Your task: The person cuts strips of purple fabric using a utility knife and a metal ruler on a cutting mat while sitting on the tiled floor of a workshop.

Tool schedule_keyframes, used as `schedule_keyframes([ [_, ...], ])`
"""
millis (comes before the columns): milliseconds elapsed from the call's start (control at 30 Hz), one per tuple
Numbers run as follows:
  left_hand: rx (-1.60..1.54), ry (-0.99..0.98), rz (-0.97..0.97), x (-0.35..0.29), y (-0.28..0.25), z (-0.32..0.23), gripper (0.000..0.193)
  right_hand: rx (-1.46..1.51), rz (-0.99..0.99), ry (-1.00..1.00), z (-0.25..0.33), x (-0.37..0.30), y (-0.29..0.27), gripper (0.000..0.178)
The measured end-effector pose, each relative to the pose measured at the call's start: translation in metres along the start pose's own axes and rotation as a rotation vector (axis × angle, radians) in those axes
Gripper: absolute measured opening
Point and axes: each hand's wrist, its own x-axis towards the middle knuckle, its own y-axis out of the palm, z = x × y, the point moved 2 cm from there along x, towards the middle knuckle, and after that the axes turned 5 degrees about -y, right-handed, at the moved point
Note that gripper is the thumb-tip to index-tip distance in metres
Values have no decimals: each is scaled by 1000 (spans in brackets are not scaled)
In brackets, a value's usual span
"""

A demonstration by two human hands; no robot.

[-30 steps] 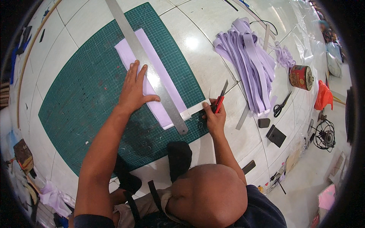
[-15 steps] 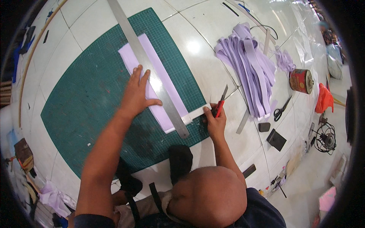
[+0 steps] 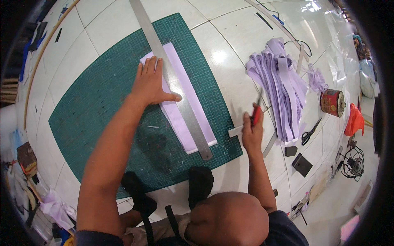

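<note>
A long steel ruler (image 3: 185, 110) lies lengthwise over a folded strip of lilac fabric (image 3: 191, 87) on a green cutting mat (image 3: 102, 106). My left hand (image 3: 151, 84) presses flat on the ruler and the fabric, fingers stretched out and thumb spread across the metal. At the mat's right edge, my right hand (image 3: 252, 131) is closed on a red utility knife (image 3: 256, 115), its blade pointing up and away. A short pale ruler (image 3: 235, 131) juts out from beside that hand over the mat's edge; whether my fingers hold it is hidden.
Right of the mat lies a bundle of lilac strips (image 3: 283, 98). Near it are a tin can (image 3: 332, 103), black scissors (image 3: 311, 132), a red plastic bag (image 3: 354, 119) and dark flat blocks (image 3: 302, 164). My feet in black socks (image 3: 201, 182) stand at the mat's near edge.
My right hand has moved right, drawing the short pale ruler away from the fabric's edge, knife still in it. My left hand stays on the steel ruler. The whole view has shifted slightly.
</note>
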Motion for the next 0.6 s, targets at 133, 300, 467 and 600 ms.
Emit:
schedule_keyframes([
  [133, 105, -78, 152, 4, -11, -9, 139, 34, 300, 83, 63, 24, 45, 46],
  [300, 190, -115, 135, 8, -9, -22, 140, 47, 394, -182, 99, 55, 94, 47],
  [467, 118, -177, 220, 10, -12, -20, 140, -81, 544, -125, 140, 75, 129, 42],
  [600, 141, -160, 204, 11, -2, -16, 133, -186, 604, -149, 155, 84, 154, 35],
])
